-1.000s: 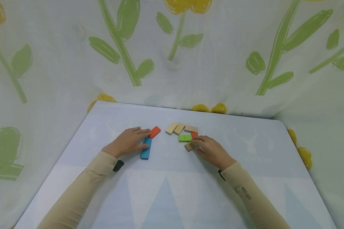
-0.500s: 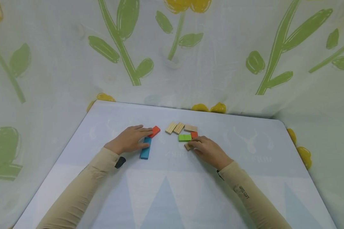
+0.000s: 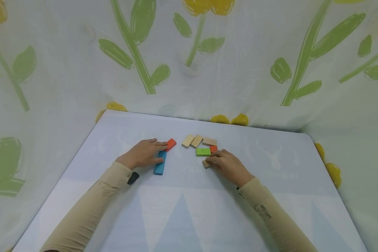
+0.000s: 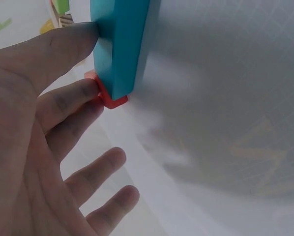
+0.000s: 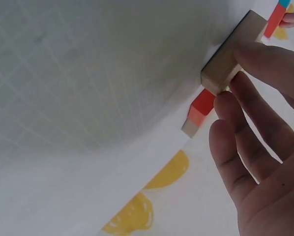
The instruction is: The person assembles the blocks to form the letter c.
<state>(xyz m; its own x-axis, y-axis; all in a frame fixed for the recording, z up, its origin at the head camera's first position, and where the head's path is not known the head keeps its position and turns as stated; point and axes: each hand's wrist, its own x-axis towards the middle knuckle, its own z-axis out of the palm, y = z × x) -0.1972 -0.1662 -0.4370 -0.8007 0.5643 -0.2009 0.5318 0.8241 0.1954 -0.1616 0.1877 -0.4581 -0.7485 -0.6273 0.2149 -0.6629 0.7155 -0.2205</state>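
Note:
My left hand [image 3: 143, 154] lies over the left-hand pair of blocks with its fingers extended. In the left wrist view, its thumb touches the side of a long blue block [image 4: 120, 49], and the nearer fingertips reach a red block [image 4: 118, 102] just past the blue one's end. The other two fingers are spread and touch nothing. My right hand [image 3: 230, 166] pinches a plain wooden block [image 3: 206, 163] between thumb and fingers. In the right wrist view, that wooden block [image 5: 235, 51] shows its long face, partly covered by the thumb tip.
Close beyond the right hand are a green block [image 3: 203, 152] and a second red block [image 3: 213, 148]. Several plain wooden blocks [image 3: 196, 141] lie behind them. The pale printed table [image 3: 182, 182] meets a flower-patterned cloth [image 3: 239, 70] at its far edge.
My right hand shifts slightly toward the left and front around the wooden block, covering a bit more of it. The left hand slides slightly over the red block, then stays.

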